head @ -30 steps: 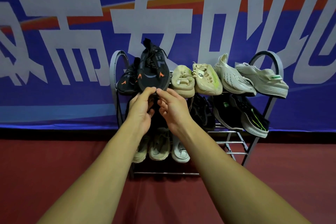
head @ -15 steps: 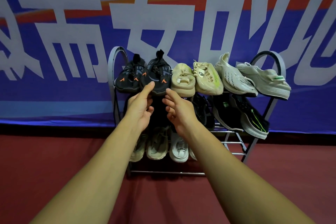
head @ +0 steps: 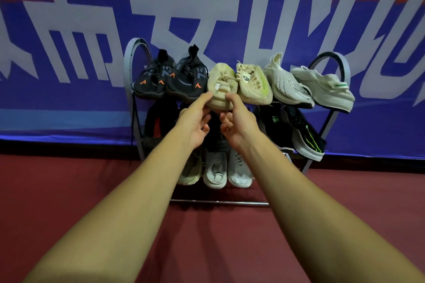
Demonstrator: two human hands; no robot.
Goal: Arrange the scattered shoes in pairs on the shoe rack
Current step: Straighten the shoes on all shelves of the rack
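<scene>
The grey metal shoe rack (head: 128, 60) stands against a blue banner. On its top shelf sit a black pair with orange marks (head: 151, 78) (head: 186, 78), two beige shoes (head: 222, 82) (head: 253, 82), a white knit shoe (head: 285, 85) and a white shoe with a green label (head: 324, 87). My left hand (head: 195, 122) and my right hand (head: 236, 122) reach to the left beige shoe's toe. The left index fingertip touches its left side and the right thumb rests on its front. The other fingers are spread and neither hand closes round it.
The middle shelf holds black shoes with green stripes (head: 303, 131) on the right and a dark shoe with red (head: 158, 124) on the left. Pale shoes (head: 215, 167) (head: 239, 170) stand on the bottom shelf. Red floor (head: 69, 190) stretches in front.
The black shoe that both hands held up now rests on the top shelf beside its mate. Both hands let go and moved right to the beige shoe's toe.
</scene>
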